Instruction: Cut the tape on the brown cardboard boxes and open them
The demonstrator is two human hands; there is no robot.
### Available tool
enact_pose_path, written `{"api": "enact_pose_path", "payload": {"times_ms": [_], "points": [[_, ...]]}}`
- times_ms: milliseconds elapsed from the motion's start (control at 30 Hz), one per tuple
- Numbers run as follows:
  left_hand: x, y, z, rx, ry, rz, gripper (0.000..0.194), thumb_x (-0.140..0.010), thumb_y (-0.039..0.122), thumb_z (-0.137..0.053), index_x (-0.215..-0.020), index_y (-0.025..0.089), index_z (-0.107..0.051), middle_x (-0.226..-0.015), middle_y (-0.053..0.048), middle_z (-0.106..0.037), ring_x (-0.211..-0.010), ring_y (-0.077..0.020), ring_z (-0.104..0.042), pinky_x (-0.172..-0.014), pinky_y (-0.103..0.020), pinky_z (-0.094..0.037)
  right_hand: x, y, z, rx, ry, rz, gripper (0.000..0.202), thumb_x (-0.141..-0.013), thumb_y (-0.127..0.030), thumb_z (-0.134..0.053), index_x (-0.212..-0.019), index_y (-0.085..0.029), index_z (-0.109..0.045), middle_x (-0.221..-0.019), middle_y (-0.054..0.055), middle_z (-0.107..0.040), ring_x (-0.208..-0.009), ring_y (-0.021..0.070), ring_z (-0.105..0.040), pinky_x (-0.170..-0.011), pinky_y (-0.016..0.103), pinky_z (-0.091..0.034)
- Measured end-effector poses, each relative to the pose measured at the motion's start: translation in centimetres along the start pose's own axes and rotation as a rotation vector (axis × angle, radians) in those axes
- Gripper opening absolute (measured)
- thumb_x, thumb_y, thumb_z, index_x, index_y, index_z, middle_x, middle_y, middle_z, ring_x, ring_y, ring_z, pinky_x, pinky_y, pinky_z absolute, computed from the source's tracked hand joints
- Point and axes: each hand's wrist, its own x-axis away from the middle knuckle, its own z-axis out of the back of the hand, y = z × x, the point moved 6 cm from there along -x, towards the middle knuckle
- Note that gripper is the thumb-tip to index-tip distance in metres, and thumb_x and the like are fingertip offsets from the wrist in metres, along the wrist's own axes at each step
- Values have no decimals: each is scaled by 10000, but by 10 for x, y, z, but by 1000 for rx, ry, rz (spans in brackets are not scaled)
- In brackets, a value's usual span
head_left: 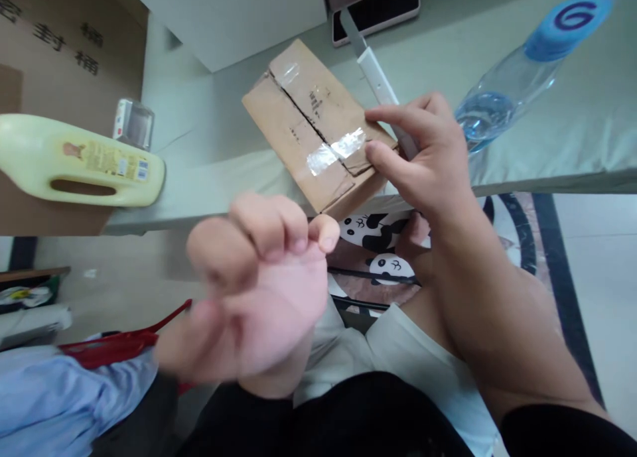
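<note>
A small cardboard box (298, 125) lies at an angle near the table's front edge, with clear tape across its top seam. My right hand (428, 155) has its thumb and index finger pressed on the box's near right corner. A white utility knife (375, 75) with its blade out runs along the box's right side, its handle passing under my right index finger. Whether the other fingers grip that handle is hidden. My left hand (269, 291) is raised in front of the box, palm up, with fingers loosely curled, blurred and visibly holding nothing.
To the right a water bottle (517, 79) with a blue cap leans in view. A phone (378, 12) lies at the back. On the left are a yellow jug (84, 162), a small clear box (134, 124) and a large carton (99, 19). A white box (239, 12) stands behind.
</note>
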Motion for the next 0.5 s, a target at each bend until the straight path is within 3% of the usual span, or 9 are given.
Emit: {"api": "enact_pose_path", "payload": {"times_ms": [67,167,400,500], "points": [[-3,-6,1,-35,-12,-29,385,-837,243,-622,-692,203,-268,-702,21,-319,-636,-111,-389,-570,-237,-473,0,-1,0,10,-6,-10,347,-840,-517,-709,-1116,-308,-728,-977,68,-602,-952,243,-610,-970,470,-549],[-4,-16,6,-136,5,33,417,-809,268,-643,-718,208,-241,-693,22,-272,-611,-111,-373,-555,-218,-445,0,-2,0,21,-10,-26,325,-839,-487,-716,-1102,-295,-727,-976,76,-612,-943,245,-602,-963,465,-553],[-7,-23,12,-250,11,40,492,-820,333,-714,-711,203,-252,-657,34,-319,-578,-93,-405,-553,-200,-448,0,-4,1,29,9,-23,322,-832,-468,-716,-1089,-276,-735,-976,74,-621,-954,246,-607,-945,451,-553],[9,-27,14,-314,38,158,506,-788,331,-791,-714,207,-307,-684,39,-415,-607,-91,-473,-587,-209,-478,-1,-3,1,28,6,-25,339,-831,-497,-709,-1099,-289,-730,-975,66,-617,-959,251,-615,-935,459,-558]]}}
